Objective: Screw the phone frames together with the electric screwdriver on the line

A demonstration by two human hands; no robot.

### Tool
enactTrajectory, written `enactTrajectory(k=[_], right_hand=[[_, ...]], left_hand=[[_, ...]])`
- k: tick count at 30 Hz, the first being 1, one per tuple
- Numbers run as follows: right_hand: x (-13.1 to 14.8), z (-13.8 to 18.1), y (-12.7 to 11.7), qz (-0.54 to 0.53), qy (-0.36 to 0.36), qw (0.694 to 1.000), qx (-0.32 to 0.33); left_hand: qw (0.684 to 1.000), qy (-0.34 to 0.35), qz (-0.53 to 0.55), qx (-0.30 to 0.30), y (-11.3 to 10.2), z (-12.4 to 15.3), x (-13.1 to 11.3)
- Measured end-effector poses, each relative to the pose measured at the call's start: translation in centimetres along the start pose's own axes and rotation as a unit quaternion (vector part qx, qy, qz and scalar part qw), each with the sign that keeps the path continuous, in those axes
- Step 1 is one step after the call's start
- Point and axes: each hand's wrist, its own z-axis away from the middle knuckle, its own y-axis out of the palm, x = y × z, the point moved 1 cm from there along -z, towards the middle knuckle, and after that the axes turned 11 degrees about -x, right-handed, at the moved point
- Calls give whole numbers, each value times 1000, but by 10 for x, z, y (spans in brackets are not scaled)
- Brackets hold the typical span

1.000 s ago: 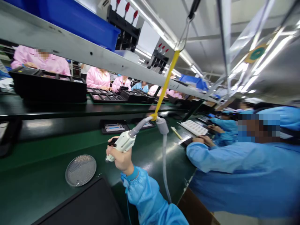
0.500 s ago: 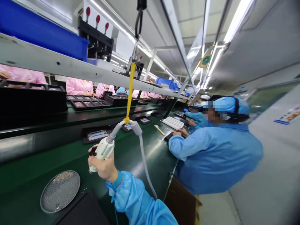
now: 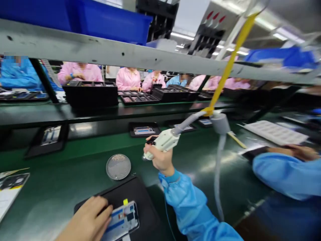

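Observation:
In the head view, my right hand point(image 3: 162, 160) is closed around a white electric screwdriver point(image 3: 167, 140) with a black lever and a metal nose, held above the bench. Its grey cable point(image 3: 218, 174) loops up to a yellow strap point(image 3: 228, 67). My left hand point(image 3: 87, 217) is low on the left, its bent fingers at the edge of an open phone housing point(image 3: 122, 221) with blue strips and a yellow tab. The thumb's grip is hidden. A black pad point(image 3: 147, 204) lies under the housing. Beyond it is a round dish point(image 3: 118, 167) of small parts.
Black trays with phone housings point(image 3: 143, 130) line the bench's far side. A metal shelf rail point(image 3: 100, 50) crosses above, carrying blue bins point(image 3: 107, 20). A co-worker's blue sleeve point(image 3: 288, 174) is at right, near a white tray point(image 3: 276, 132). A printed sheet point(image 3: 12, 190) lies at left.
The view has swung left and down. My left hand and the phone housing on the pad have come into sight. My right hand still grips the screwdriver.

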Motion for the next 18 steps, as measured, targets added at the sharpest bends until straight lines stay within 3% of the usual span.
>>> enactTrajectory(k=[3, 11, 14, 18], right_hand=[[0, -3, -1, -17, -11, 1000, -5], [17, -10, -3, -25, -40, 998, -32], [24, -15, -8, -41, -47, 997, -56], [32, -23, -14, -64, -51, 994, -78]], left_hand=[[995, -69, -27, 68, 5, 0, 18], [984, -140, -61, 89, 21, 8, 44], [982, -151, -23, 107, 13, 19, 45], [976, -194, 22, 100, -16, 38, 37]])
